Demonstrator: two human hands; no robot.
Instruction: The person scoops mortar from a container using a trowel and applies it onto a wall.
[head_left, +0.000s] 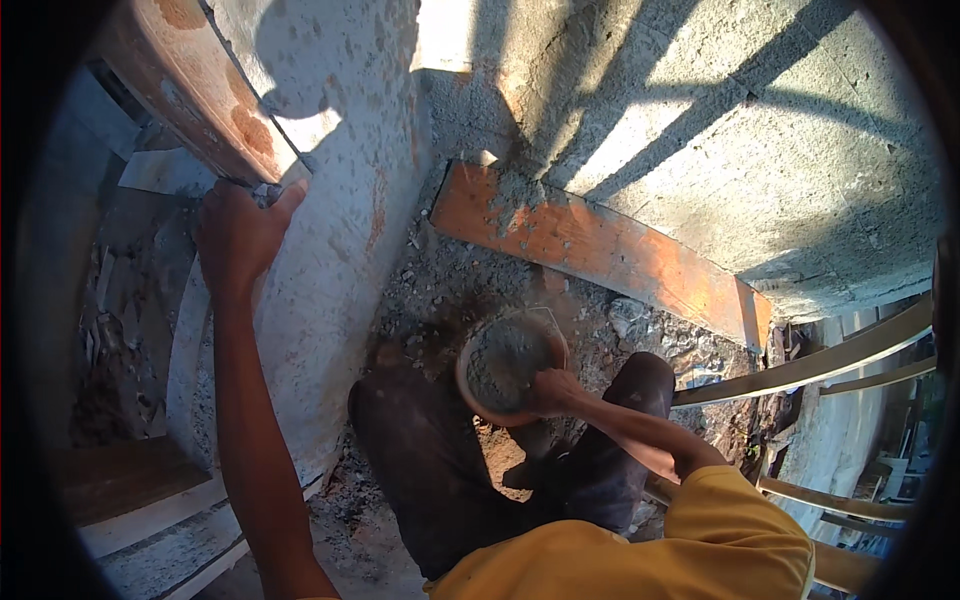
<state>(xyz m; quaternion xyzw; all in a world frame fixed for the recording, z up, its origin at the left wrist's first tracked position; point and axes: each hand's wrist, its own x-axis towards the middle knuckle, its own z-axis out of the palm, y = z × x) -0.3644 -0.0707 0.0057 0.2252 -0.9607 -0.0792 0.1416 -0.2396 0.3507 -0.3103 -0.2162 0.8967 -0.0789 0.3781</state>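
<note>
My left hand (pixel 245 225) is closed around the lower end of a rust-stained board (pixel 215 95) that leans along the pale concrete wall (pixel 340 260) at the upper left. Low in the middle, between my knees, a round bucket (pixel 470 355) holds grey wet mortar (pixel 505 355). My right hand (pixel 550 392) reaches to the bucket's right side with its fingers curled at the mortar; whatever is in them is hidden.
An orange-brown plank (pixel 590 245) spattered with mortar lies along the base of the rough wall (pixel 800 170) ahead. Several bent timber rails (pixel 830 355) cross at the right. Rubble (pixel 420 290) covers the ground around the bucket; wooden boards (pixel 140 470) sit at the lower left.
</note>
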